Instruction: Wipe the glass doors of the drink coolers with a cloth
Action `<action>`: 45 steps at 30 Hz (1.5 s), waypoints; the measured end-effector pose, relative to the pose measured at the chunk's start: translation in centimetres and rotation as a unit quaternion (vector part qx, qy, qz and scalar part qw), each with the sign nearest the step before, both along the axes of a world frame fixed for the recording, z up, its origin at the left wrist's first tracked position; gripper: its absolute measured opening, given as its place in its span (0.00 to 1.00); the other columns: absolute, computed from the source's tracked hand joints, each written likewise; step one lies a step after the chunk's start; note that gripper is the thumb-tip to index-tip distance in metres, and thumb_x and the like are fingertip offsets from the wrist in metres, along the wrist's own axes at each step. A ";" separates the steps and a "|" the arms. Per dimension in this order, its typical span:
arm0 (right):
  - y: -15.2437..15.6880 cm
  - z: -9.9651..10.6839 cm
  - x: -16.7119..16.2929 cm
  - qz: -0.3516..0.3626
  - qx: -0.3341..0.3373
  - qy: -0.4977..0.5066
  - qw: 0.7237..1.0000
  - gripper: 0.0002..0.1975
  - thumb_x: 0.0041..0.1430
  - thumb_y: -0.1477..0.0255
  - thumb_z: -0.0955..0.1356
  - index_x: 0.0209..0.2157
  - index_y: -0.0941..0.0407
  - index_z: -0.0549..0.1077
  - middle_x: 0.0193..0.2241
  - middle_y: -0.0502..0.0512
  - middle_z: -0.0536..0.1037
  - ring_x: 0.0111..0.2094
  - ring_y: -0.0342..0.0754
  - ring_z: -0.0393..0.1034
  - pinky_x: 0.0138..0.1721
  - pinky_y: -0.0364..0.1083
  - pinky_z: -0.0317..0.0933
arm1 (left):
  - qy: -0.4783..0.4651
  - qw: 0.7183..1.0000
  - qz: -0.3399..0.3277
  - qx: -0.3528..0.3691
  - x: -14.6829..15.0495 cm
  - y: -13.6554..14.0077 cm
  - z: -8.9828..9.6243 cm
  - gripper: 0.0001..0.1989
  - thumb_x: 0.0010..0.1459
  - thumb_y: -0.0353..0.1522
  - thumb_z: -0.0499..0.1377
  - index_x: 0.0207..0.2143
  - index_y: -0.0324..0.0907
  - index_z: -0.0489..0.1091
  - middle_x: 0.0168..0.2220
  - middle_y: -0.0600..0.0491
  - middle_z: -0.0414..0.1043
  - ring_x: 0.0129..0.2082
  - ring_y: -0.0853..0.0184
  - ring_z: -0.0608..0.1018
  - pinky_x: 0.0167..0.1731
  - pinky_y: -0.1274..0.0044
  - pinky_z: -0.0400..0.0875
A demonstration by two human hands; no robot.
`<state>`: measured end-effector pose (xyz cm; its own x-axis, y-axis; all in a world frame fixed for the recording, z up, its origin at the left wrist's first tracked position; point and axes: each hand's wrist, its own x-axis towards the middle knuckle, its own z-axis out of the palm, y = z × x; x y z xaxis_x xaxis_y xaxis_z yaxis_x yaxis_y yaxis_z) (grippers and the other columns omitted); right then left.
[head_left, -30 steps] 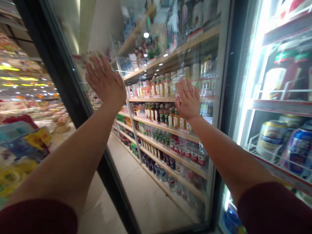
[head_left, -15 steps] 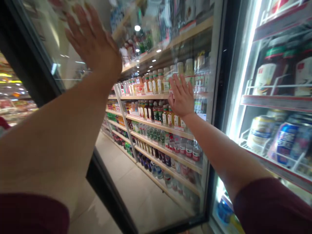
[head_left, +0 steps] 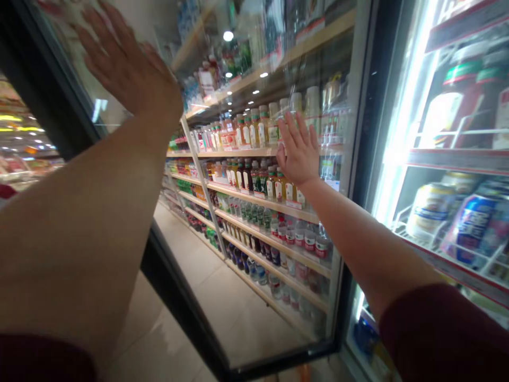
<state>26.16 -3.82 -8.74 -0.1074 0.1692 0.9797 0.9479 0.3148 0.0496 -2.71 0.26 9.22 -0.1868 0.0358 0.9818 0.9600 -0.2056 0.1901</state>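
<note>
Extending from maroon fabric sleeves [head_left: 441, 334], both bare arms lead up to a tall clear glass door [head_left: 254, 339] with a broad black frame [head_left: 177, 302], standing tilted across the view in front of the person. The left hand [head_left: 127, 74] is raised at the pane's upper left, its grip wide and flattened; whether anything thin lies under the palm is too blurred to tell. The right hand [head_left: 300, 151] appears laid flat against the glass, fingers slightly spread, closing on nothing.

The door should be heavy and stiff, with a hard pane that is slippery to a palm and could crack under a knock. Its frame looks the surest place to take hold; flat hands on the glass give only pressure.

To the right, a brightly lit white cooler [head_left: 457, 157] holds a pale can with a blue band [head_left: 431, 209], a blue can [head_left: 475, 228] and a dark red bottle with a green neck band [head_left: 461, 101], behind white wire rails.

Farther off, seen through the pane or mirrored in it, long pale wooden shelves [head_left: 246, 195] carry rows of yellow juice bottles [head_left: 278, 187] and clear red-labelled bottles [head_left: 298, 236].
</note>
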 end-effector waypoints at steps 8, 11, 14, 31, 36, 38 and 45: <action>0.4 -0.2 0.1 0.008 0.009 0.002 1.000 0.30 0.66 0.70 0.56 0.69 0.54 0.56 0.70 0.53 0.56 0.72 0.52 0.43 0.72 0.62 0.40 | 0.576 0.776 -0.139 -0.216 2.3 -5.1 -11.9 0.27 0.67 0.44 0.47 0.67 0.51 0.57 0.70 0.62 0.52 0.72 0.70 0.45 0.71 0.66 0.33; 0.4 -0.2 0.1 0.013 0.012 0.001 1.000 0.30 0.66 0.69 0.56 0.69 0.52 0.56 0.70 0.52 0.56 0.72 0.51 0.45 0.72 0.63 0.40 | 0.491 0.842 -0.124 -0.186 0.1 -5.2 -11.6 0.28 0.66 0.47 0.47 0.66 0.52 0.58 0.70 0.62 0.51 0.73 0.67 0.44 0.71 0.62 0.33; 0.2 -0.2 0.0 0.005 0.002 0.003 1.000 0.31 0.65 0.70 0.56 0.69 0.54 0.56 0.70 0.52 0.55 0.72 0.52 0.44 0.72 0.61 0.38 | 0.195 0.977 -0.069 -0.049 -1.4 -4.6 -11.1 0.32 0.70 0.47 0.41 0.70 0.39 0.47 0.73 0.53 0.40 0.73 0.59 0.38 0.69 0.54 0.31; 0.1 -0.1 0.0 0.003 -0.030 0.001 1.000 0.31 0.67 0.69 0.55 0.70 0.53 0.52 0.71 0.53 0.53 0.73 0.53 0.38 0.72 0.64 0.37 | 0.077 0.995 -0.047 -0.051 -4.2 -5.3 -27.7 0.36 0.68 0.39 0.45 0.73 0.42 0.34 0.73 0.46 0.30 0.72 0.45 0.35 0.68 0.44 0.32; 0.0 -0.1 0.0 -0.012 -0.013 0.002 1.000 0.31 0.65 0.70 0.57 0.69 0.55 0.56 0.70 0.54 0.54 0.72 0.53 0.43 0.72 0.62 0.40 | 0.333 0.924 -0.119 -0.143 -1.5 -6.2 -35.5 0.32 0.65 0.42 0.55 0.68 0.70 0.48 0.68 0.67 0.53 0.71 0.66 0.51 0.71 0.69 0.46; 0.1 -0.2 0.0 -0.007 0.001 0.001 1.000 0.30 0.66 0.70 0.56 0.69 0.54 0.56 0.70 0.53 0.55 0.72 0.53 0.44 0.72 0.63 0.42 | 0.380 0.901 -0.131 -0.161 -2.4 -6.4 -36.7 0.30 0.63 0.41 0.57 0.64 0.77 0.53 0.64 0.73 0.61 0.68 0.71 0.59 0.69 0.76 0.51; 0.1 -0.2 0.1 -0.009 -0.006 -0.005 1.000 0.32 0.65 0.71 0.56 0.70 0.56 0.54 0.71 0.52 0.52 0.72 0.53 0.42 0.73 0.61 0.39 | 0.114 0.989 -0.027 -0.090 -2.9 -6.5 -40.3 0.37 0.66 0.35 0.51 0.73 0.41 0.38 0.72 0.38 0.36 0.71 0.44 0.39 0.64 0.38 0.39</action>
<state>26.26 -3.68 -8.93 -0.1149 0.1821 0.9765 0.9526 0.2989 0.0563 -5.63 -6.20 -31.09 0.0457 0.2176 0.9750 0.9706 -0.2405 0.0081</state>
